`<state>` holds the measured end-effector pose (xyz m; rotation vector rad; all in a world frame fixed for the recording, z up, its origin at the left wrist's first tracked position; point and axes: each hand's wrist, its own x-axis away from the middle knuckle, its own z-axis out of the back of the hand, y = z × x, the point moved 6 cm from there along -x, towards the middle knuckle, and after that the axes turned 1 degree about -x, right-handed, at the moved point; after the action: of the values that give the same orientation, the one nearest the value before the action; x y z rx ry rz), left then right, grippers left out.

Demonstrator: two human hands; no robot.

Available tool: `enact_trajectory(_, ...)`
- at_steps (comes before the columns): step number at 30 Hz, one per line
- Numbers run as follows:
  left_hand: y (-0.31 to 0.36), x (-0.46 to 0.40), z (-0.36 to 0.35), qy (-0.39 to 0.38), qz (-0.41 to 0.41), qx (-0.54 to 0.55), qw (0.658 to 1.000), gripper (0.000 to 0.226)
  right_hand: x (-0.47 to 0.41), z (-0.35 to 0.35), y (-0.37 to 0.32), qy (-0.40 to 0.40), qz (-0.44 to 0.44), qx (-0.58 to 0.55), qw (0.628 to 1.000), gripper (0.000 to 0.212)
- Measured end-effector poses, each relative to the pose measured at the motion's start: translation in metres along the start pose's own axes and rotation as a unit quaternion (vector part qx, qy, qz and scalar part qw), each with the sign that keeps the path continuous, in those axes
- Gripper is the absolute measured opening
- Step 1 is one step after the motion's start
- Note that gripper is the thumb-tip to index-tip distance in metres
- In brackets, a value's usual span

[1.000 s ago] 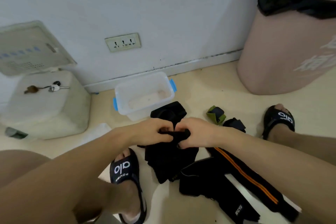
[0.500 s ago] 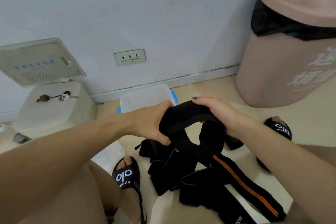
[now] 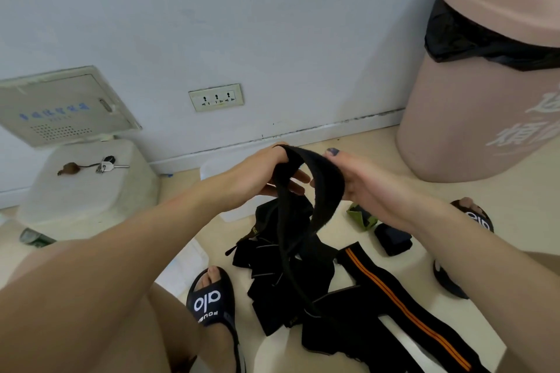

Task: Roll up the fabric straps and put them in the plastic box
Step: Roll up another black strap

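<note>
A black fabric strap [image 3: 321, 191] arches between my two hands, raised above the floor; both ends hang down into a heap of black straps [image 3: 281, 275]. My left hand [image 3: 260, 172] pinches its upper left end, and my right hand [image 3: 360, 179] grips the wide right side. Another black strap with an orange stripe [image 3: 403, 309] lies on the floor to the right. The clear plastic box [image 3: 212, 166] sits by the wall, mostly hidden behind my left hand. A rolled green strap [image 3: 360, 216] and a rolled dark one [image 3: 394, 241] lie under my right wrist.
A pink bin with a black liner [image 3: 485, 100] stands at the right. A white container with keys [image 3: 88, 188] sits at the left under a wall panel. My feet in black sandals [image 3: 212, 300] flank the heap; the other sandal [image 3: 475, 218] is at the right.
Both hands lifted the strap off the heap and pulled apart, opening it into a wider loop. The view tilted upward, showing more wall.
</note>
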<state>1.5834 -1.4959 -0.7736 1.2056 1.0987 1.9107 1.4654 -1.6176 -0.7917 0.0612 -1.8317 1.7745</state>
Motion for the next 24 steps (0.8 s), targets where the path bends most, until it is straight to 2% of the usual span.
enact_trajectory(2,0.002,-0.003,-0.004,-0.017,0.001,0.005,1.000,0.035,0.005,-0.004,-0.003,-0.018,0.031,-0.025,0.999,0.023)
enact_trajectory(5,0.003,-0.006,-0.006,-0.019,0.010,0.026,0.999,0.029,0.016,0.000,-0.003,-0.029,0.039,-0.077,0.996,0.040)
enact_trajectory(10,-0.001,-0.007,-0.007,-0.025,0.050,0.075,0.996,0.028,0.015,0.007,-0.012,-0.005,0.022,-0.056,0.998,0.037)
enact_trajectory(13,0.000,-0.002,-0.004,-0.011,0.085,0.092,0.992,0.033,0.015,0.007,-0.010,-0.053,0.015,-0.049,0.997,0.048)
enact_trajectory(18,0.000,-0.003,0.018,0.070,0.099,0.075,0.990,0.035,0.014,-0.005,0.000,-0.146,-0.006,-0.001,0.989,0.064)
enact_trajectory(20,-0.003,-0.003,0.020,0.067,0.100,0.056,0.991,0.036,0.014,-0.004,0.002,-0.139,-0.009,0.014,0.990,0.058)
enact_trajectory(24,-0.009,-0.003,0.009,0.038,0.113,0.031,0.992,0.034,0.015,0.008,-0.003,-0.073,0.000,0.011,0.997,0.045)
